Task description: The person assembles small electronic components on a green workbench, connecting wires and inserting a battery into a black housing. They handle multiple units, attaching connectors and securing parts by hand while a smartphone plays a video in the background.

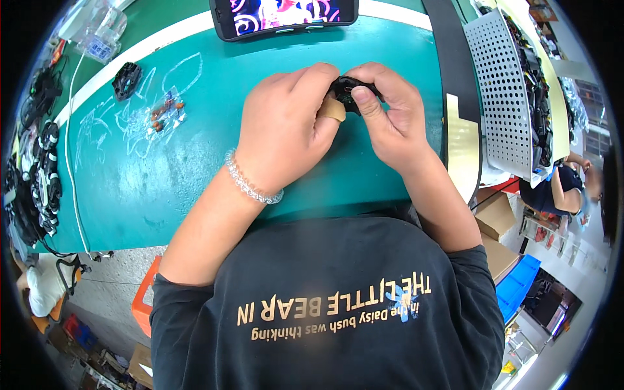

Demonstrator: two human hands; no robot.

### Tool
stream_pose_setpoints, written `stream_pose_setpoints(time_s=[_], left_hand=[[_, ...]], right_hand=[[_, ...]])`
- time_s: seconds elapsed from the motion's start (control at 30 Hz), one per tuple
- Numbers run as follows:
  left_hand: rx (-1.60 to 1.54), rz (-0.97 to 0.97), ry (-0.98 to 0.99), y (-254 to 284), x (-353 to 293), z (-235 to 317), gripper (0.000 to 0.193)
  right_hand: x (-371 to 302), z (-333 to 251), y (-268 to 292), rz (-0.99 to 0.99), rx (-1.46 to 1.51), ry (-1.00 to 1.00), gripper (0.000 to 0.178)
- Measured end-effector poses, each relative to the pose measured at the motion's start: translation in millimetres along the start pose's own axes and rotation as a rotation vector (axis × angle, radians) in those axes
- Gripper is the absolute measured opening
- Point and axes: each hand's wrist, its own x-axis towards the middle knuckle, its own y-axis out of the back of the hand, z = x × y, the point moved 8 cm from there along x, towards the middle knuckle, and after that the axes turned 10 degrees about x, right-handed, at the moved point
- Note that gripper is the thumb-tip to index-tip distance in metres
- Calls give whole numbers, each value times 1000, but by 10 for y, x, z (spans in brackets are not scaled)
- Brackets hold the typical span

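Between my two hands, above the green tabletop point(195, 175), is a small black plastic part point(349, 89) with a dark hollow inside and a curved outline. My left hand point(286, 117) is closed on its left side; a tan covering point(332, 109) wraps one finger or thumb. My right hand point(393, 114) pinches the part from the right, thumb on its front face. Fingers partly hide it, so its exact kind does not show. A clear beaded bracelet point(244, 182) circles my left wrist.
A phone point(285, 18) with a lit screen stands at the far edge. Far left lie a black part point(127, 80) and a clear bag point(156, 120) with small brown pieces. Black cabled items point(47, 175) line the left edge. A white perforated basket point(510, 91) of black parts stands right.
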Motion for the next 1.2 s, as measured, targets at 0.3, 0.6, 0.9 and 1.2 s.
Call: stream_pose_setpoints(time_s=[0.3, 0.6, 0.9, 1.2], left_hand=[[-18, 50, 5, -19, -37, -35, 22], [-217, -61, 242, -125, -62, -146, 23], [-250, -195, 327, -206, -101, -204, 20], [-206, -252, 387, -213, -120, -289, 19]], right_hand=[[27, -78, 17, -42, -119, 74, 11], [41, -339, 45, 44, -405, 549, 23], [87, -218, -98, -117, -458, 409, 22], [68, -105, -68, -172, -442, 324, 18]])
